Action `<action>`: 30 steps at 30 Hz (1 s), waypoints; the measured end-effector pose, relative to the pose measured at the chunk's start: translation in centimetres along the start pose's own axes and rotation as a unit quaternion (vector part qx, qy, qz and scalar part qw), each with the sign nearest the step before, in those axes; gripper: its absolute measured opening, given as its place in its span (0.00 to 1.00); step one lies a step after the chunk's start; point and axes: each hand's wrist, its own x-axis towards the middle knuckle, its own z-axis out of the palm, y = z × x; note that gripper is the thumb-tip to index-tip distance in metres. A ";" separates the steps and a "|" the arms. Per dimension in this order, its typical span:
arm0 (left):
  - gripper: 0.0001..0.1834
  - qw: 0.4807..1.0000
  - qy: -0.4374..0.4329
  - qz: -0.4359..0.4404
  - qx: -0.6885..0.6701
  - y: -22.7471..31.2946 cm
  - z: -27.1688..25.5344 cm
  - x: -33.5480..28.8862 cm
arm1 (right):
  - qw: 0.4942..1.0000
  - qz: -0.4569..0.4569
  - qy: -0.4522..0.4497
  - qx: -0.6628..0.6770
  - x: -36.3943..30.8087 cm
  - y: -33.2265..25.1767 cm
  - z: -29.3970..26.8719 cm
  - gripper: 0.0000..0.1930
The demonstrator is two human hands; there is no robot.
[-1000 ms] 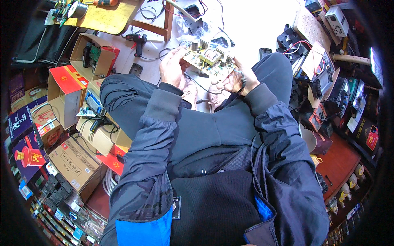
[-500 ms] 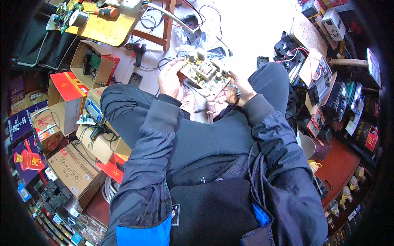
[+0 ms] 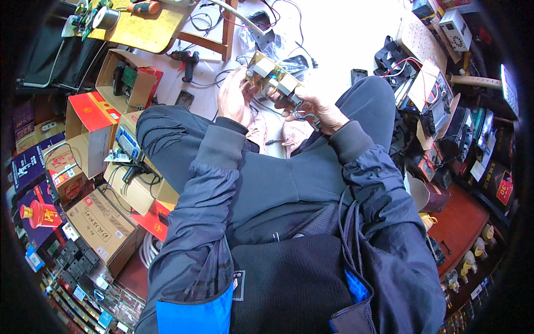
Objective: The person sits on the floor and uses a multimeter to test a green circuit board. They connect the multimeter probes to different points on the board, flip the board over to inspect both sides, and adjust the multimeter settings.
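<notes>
Above my lap, between my knees, I hold a circuit board (image 3: 280,85) up on edge, its components facing me. Grey metal heat sinks and other parts stand out from it. My left hand (image 3: 233,99) is closed on the board's left end. At the opposite end my right hand (image 3: 321,109) grips it, thumb near the edge. A thin bundle of wires (image 3: 306,117) hangs by the right fingers. Parts of the fingers of both hands are hidden by the board.
A yellow-topped table (image 3: 147,30) with a solder spool (image 3: 105,19) and an orange-handled screwdriver (image 3: 146,8) is at upper left. Below it lies a black power tool (image 3: 188,62). Open cardboard boxes (image 3: 89,125) crowd my left; electronics and red wires (image 3: 414,64) pile up right.
The circuit board has been tilted from facing upward to nearly on edge, showing its components from the side. Both hands have turned with it and keep hold. My view has shifted slightly.
</notes>
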 end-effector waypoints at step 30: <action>0.28 0.970 -0.095 -0.043 -0.219 0.6 0.0 0.0 | 0.756 -0.374 0.198 -0.499 -3.4 -1.2 4.3 0.51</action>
